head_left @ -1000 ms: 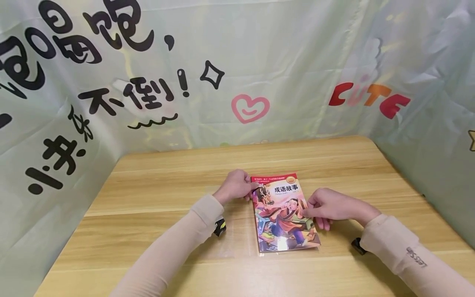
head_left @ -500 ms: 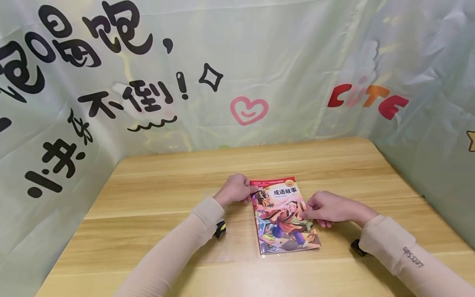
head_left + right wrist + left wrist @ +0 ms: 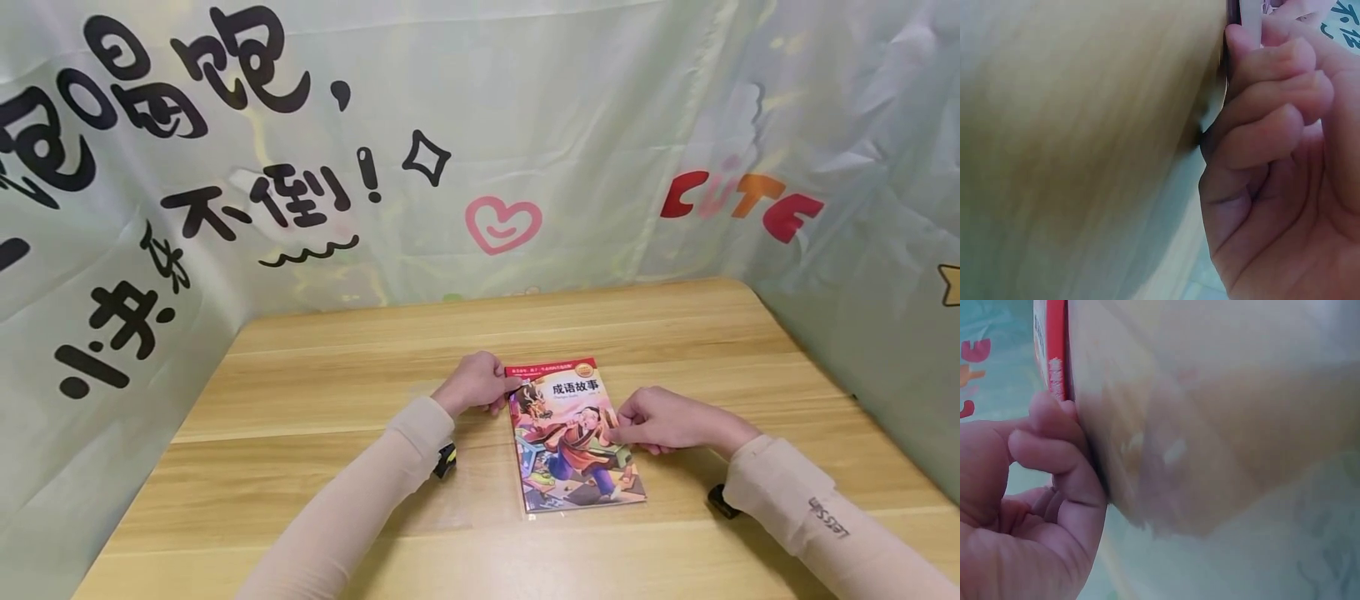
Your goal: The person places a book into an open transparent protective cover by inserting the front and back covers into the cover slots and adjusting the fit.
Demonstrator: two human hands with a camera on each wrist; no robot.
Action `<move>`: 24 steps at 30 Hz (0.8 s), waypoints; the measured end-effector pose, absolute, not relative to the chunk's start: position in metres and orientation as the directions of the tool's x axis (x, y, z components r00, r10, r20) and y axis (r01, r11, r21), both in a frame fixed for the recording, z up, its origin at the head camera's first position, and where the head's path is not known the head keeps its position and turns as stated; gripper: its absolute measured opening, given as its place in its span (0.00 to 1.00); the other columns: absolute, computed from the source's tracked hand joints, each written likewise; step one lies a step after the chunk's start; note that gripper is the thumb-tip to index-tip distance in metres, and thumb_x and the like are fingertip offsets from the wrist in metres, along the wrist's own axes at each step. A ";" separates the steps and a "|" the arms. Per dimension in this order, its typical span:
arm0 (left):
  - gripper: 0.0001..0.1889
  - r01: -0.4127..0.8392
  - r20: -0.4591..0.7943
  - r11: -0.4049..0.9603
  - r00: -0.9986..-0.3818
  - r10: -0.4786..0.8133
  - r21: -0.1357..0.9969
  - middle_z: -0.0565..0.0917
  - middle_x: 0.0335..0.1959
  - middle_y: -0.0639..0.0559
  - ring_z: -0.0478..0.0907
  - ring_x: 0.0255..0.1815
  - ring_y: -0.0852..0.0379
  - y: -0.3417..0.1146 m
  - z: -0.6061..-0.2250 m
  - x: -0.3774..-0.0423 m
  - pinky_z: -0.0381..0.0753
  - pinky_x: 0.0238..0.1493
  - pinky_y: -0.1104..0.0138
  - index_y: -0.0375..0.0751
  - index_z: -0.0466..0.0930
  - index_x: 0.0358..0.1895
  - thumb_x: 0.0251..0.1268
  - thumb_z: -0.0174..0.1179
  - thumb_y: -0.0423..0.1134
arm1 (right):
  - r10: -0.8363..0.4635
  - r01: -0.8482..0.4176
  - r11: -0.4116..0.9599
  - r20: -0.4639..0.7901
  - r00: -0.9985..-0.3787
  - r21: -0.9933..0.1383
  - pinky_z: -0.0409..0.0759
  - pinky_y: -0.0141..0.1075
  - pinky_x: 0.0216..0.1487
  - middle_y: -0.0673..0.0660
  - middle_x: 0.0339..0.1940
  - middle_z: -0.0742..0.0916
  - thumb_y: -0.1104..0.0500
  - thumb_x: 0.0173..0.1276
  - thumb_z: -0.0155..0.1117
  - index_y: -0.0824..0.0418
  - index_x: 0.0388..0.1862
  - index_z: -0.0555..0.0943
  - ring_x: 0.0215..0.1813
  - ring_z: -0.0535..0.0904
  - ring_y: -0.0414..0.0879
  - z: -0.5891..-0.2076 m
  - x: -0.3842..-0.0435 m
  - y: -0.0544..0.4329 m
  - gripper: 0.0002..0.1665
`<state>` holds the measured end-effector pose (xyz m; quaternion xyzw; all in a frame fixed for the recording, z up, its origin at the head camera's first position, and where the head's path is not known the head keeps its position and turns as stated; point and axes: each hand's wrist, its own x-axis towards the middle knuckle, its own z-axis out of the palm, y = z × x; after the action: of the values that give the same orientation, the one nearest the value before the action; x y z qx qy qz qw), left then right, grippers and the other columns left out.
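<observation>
A storybook (image 3: 577,454) with a red band and a colourful picture on its cover lies face up over the table. My left hand (image 3: 474,383) pinches its upper left edge, thumb on the cover. At the right edge, my right hand (image 3: 663,419) grips the book with its thumb over the cover and its other fingers curled at the edge. A clear plastic sheet (image 3: 480,504) spreads out left of the book and shows under its bottom edge. In the left wrist view, the red spine (image 3: 1055,350) meets the fingertips, close beside the clear film (image 3: 1210,431).
The wooden table (image 3: 315,358) reaches back to a pale printed curtain (image 3: 600,150), which also walls both sides. A small black device (image 3: 445,460) sits under the left wrist, another black device (image 3: 723,502) under the right.
The book's top edge has come down slightly in the view. Both hands keep their hold, and the right hand's lower fingers now show less beneath it. The head view has shifted a little.
</observation>
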<state>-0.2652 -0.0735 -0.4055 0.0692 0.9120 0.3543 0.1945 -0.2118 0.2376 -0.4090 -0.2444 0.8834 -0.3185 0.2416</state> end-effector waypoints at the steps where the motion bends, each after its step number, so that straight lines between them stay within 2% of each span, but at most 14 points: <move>1: 0.24 -0.008 -0.305 0.741 -0.914 0.267 0.672 0.80 0.13 0.54 0.75 0.15 0.59 -0.074 -0.406 -0.265 0.66 0.21 0.70 0.43 0.75 0.21 0.81 0.64 0.47 | -0.585 -0.278 0.678 -0.270 -0.764 -0.680 0.65 0.27 0.18 0.42 0.11 0.75 0.47 0.78 0.69 0.53 0.19 0.74 0.14 0.67 0.35 -0.409 -0.212 0.237 0.26; 10: 0.23 -0.003 -0.307 0.752 -0.914 0.266 0.659 0.80 0.13 0.54 0.77 0.14 0.59 -0.077 -0.409 -0.265 0.66 0.19 0.71 0.42 0.76 0.23 0.81 0.64 0.47 | -0.572 -0.267 0.682 -0.268 -0.775 -0.681 0.65 0.27 0.17 0.43 0.12 0.76 0.46 0.75 0.72 0.53 0.19 0.75 0.14 0.67 0.35 -0.409 -0.215 0.232 0.26; 16: 0.24 0.009 -0.301 0.762 -0.915 0.267 0.648 0.81 0.12 0.53 0.73 0.12 0.60 -0.077 -0.411 -0.266 0.65 0.18 0.70 0.41 0.77 0.21 0.81 0.64 0.47 | -0.554 -0.263 0.690 -0.259 -0.791 -0.674 0.68 0.28 0.19 0.45 0.13 0.77 0.45 0.72 0.75 0.55 0.22 0.76 0.15 0.69 0.37 -0.406 -0.216 0.232 0.25; 20: 0.23 0.067 -0.247 0.768 -0.926 0.286 0.637 0.82 0.12 0.51 0.71 0.12 0.60 -0.077 -0.409 -0.264 0.65 0.18 0.70 0.41 0.78 0.22 0.80 0.64 0.48 | -0.552 -0.258 0.693 -0.266 -0.790 -0.673 0.70 0.29 0.20 0.46 0.15 0.78 0.46 0.72 0.76 0.56 0.24 0.77 0.17 0.71 0.37 -0.404 -0.218 0.233 0.23; 24: 0.18 0.156 -0.128 0.791 -0.950 0.283 0.592 0.81 0.21 0.53 0.72 0.21 0.59 -0.078 -0.403 -0.258 0.69 0.25 0.70 0.43 0.79 0.29 0.78 0.66 0.48 | -0.559 -0.257 0.685 -0.265 -0.786 -0.681 0.71 0.29 0.20 0.46 0.16 0.78 0.47 0.72 0.76 0.57 0.25 0.77 0.18 0.72 0.38 -0.403 -0.219 0.234 0.22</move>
<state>-0.2580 -0.0777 -0.4031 0.1167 0.9403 0.3017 0.1057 -0.2195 0.2343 -0.4026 -0.2298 0.8879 -0.3232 0.2330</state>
